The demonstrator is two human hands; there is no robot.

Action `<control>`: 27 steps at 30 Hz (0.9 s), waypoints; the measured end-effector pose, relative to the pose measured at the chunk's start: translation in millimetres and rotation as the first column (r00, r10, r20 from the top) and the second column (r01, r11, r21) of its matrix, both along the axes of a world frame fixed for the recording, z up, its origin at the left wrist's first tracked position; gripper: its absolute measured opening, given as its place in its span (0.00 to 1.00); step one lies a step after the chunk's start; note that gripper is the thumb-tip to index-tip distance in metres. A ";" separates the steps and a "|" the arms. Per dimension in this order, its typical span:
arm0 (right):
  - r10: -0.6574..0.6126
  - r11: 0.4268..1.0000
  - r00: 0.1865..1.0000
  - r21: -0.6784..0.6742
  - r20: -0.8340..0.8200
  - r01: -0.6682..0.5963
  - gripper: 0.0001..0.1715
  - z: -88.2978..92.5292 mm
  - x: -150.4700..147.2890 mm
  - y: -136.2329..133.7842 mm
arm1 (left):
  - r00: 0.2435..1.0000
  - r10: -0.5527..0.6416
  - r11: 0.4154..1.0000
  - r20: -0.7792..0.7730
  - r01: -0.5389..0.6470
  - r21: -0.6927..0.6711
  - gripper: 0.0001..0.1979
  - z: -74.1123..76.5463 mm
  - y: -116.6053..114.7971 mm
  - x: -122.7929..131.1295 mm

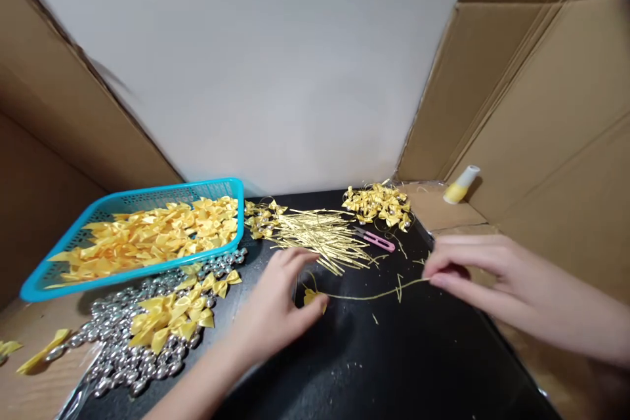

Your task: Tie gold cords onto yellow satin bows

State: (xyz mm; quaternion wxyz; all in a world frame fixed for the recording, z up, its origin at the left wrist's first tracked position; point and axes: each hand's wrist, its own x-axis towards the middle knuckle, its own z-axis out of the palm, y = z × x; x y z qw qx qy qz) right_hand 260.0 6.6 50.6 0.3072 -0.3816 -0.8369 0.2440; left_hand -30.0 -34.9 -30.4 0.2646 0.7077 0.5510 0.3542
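Across the worktop (394, 361), your turquoise basket (241, 211) holds many loose bows (162, 236), seemingly left to do; the smaller far pile of threaded bows (378, 203) looks finished. Your left hand (275, 298) half-covers a yellow bow (309, 296), its grip unclear; your right hand (487, 269) pinches a thread (369, 298), hiding its end.

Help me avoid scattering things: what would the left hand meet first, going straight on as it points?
Likely the gold strips, just beyond the left hand; its height above the table is hard to judge.
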 end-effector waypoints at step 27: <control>0.064 0.984 0.998 0.171 -0.029 -0.058 0.08 -53.4 -93.9 38.3 | 0.615 0.090 0.870 0.783 0.334 -0.362 0.19 -19.7 15.0 30.4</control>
